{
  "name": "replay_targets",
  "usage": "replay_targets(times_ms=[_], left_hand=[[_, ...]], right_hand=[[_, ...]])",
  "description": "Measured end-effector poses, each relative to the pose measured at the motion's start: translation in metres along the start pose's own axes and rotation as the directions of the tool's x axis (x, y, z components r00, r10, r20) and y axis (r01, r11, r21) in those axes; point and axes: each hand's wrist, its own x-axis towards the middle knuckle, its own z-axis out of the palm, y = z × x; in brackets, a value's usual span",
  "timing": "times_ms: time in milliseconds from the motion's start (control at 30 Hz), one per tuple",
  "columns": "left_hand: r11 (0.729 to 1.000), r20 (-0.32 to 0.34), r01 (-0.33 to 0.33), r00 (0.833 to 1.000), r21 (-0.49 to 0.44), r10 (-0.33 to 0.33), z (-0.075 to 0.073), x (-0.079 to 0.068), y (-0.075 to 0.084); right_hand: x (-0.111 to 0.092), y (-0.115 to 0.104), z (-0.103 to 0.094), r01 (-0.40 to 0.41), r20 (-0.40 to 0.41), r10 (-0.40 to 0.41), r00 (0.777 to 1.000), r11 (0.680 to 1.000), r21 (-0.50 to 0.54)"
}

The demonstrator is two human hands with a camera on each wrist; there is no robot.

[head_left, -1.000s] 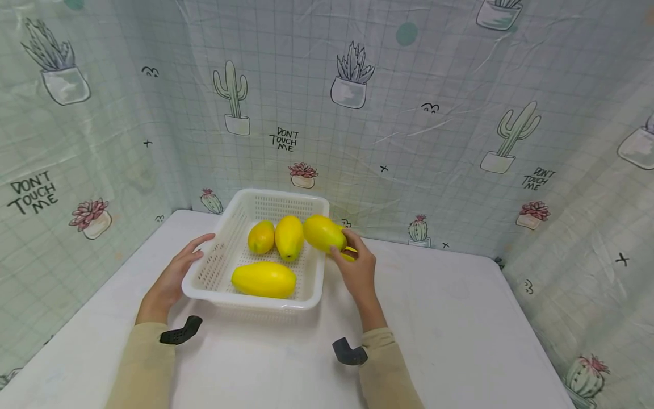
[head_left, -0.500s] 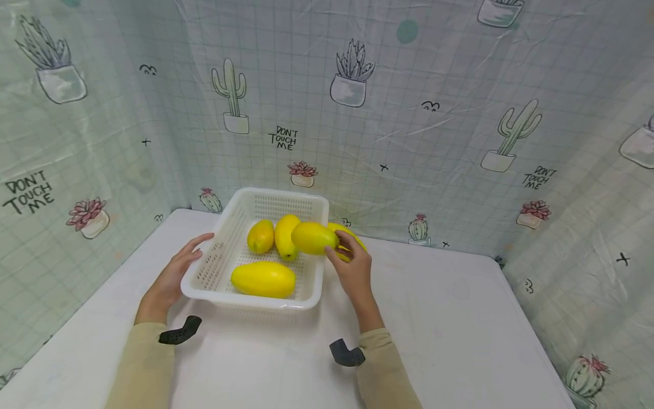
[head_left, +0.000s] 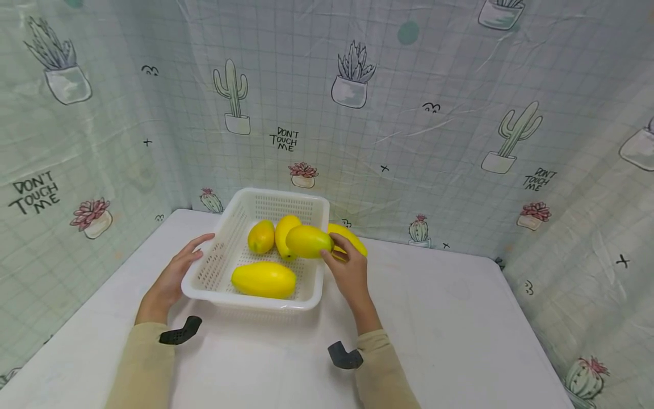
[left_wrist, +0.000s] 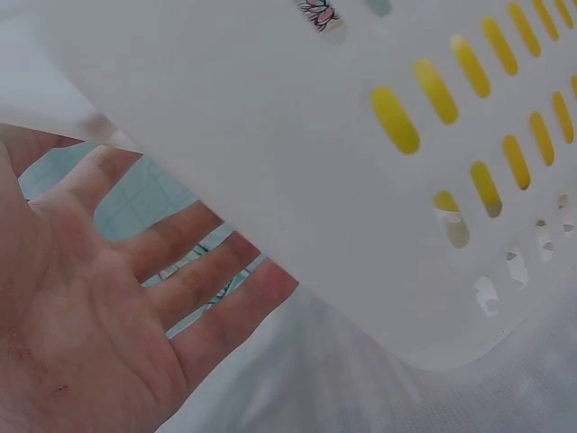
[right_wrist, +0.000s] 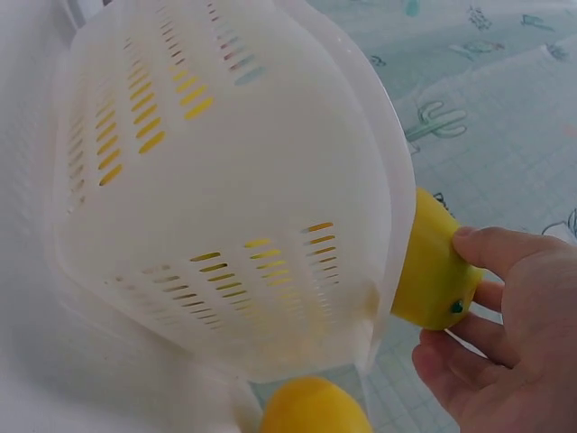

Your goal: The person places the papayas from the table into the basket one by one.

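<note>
A yellow papaya (head_left: 308, 241), tinged green at its stem end, hangs over the right side of a white plastic basket (head_left: 323, 272). My right hand (head_left: 351, 278) grips it by that end, thumb on one side and fingers on the other, as the right wrist view also shows. Inside the basket lie two yellow papayas (head_left: 263, 279) and a smaller, more orange fruit (head_left: 261, 237). The held papaya partly covers one of the two. On the basket's left side, my left hand (head_left: 176, 272) rests its extended fingers against the rim; the left wrist view shows its palm (left_wrist: 81, 298) and spread fingers.
Another yellow papaya (head_left: 352, 237) lies on the white table (head_left: 434, 318) just outside the basket's right wall, partly hidden behind my right hand. A curtain (head_left: 409, 142) printed with cacti encloses the table at the back and sides.
My right hand has moved left with the papaya, further over the basket, and the fruit has turned more level. The papaya behind it shows more. My left hand stays put.
</note>
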Motion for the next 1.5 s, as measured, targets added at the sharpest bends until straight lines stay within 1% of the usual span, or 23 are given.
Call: replay_targets(times_ms=[233, 400, 600, 733, 933, 1067, 1233, 1367, 1500], left_hand=[[1.0, 0.026, -0.015, 1.0, -0.016, 0.016, 0.0, -0.003, -0.003], [1.0, 0.036, -0.023, 0.999, -0.017, 0.023, 0.0, -0.002, -0.003], [0.998, 0.058, -0.05, 0.997, -0.032, 0.051, 0.0, 0.0, 0.0], [0.998, 0.047, -0.042, 0.998, -0.046, 0.045, -0.001, 0.0, 0.0], [0.999, 0.029, -0.019, 0.999, -0.036, 0.02, 0.0, 0.0, -0.001], [1.0, 0.019, -0.013, 1.0, -0.023, 0.014, 0.001, 0.0, -0.001], [1.0, 0.014, -0.011, 1.0, -0.011, 0.011, 0.003, -0.001, 0.001], [1.0, 0.007, -0.003, 1.0, -0.003, 0.003, 0.004, -0.001, 0.001], [1.0, 0.001, -0.002, 1.0, 0.011, 0.002, 0.004, 0.0, 0.001]], right_hand=[[-0.002, 0.002, 0.002, -0.005, 0.011, 0.005, 1.0, 1.0, -0.004], [-0.003, 0.003, 0.005, 0.023, 0.021, -0.023, 1.0, 1.0, 0.0], [-0.001, 0.002, 0.006, 0.052, 0.025, -0.052, 0.998, 0.999, -0.011], [0.001, 0.003, 0.005, 0.028, 0.015, -0.028, 0.999, 0.999, -0.017], [0.003, 0.007, -0.001, -0.023, -0.034, 0.021, 0.999, 0.997, -0.074], [0.005, 0.011, -0.005, -0.024, -0.043, 0.02, 0.999, 0.995, -0.102], [0.006, 0.019, -0.01, -0.023, -0.076, 0.012, 0.997, 0.989, -0.145], [0.007, 0.025, -0.016, -0.047, -0.085, 0.031, 0.996, 0.981, -0.19], [0.011, 0.029, -0.022, -0.07, -0.094, 0.052, 0.994, 0.976, -0.208]])
